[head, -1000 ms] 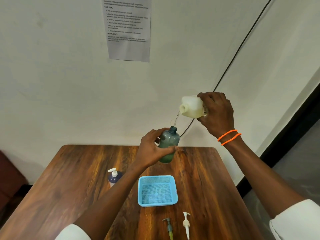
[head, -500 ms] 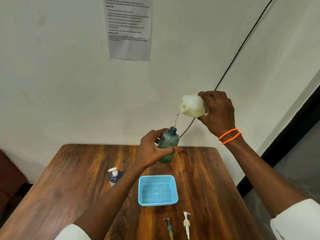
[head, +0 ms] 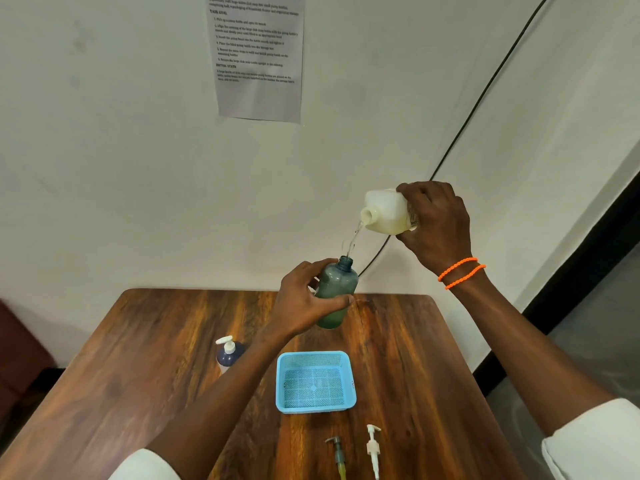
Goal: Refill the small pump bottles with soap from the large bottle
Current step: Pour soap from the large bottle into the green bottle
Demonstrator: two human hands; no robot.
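My left hand (head: 304, 299) still grips the open green bottle (head: 336, 294) above the desk (head: 138, 358), unmoved. My right hand (head: 436, 226) keeps the large bottle (head: 386, 214) tipped, and soap goes on streaming into the green bottle's mouth as before.

Right hand (head: 437, 226) grips the big white bottle (head: 386, 214), tipped with its mouth down-left, and a thin stream of soap (head: 353, 242) runs into the open neck of the green bottle (head: 336, 292) held by the left hand (head: 304, 301) at mid-frame. Below them on the wooden table (head: 138, 358): a blue basket (head: 349, 379) in the centre, a dark pump bottle (head: 229, 355) to its left, and two loose pumps (head: 373, 448) at the bottom edge.
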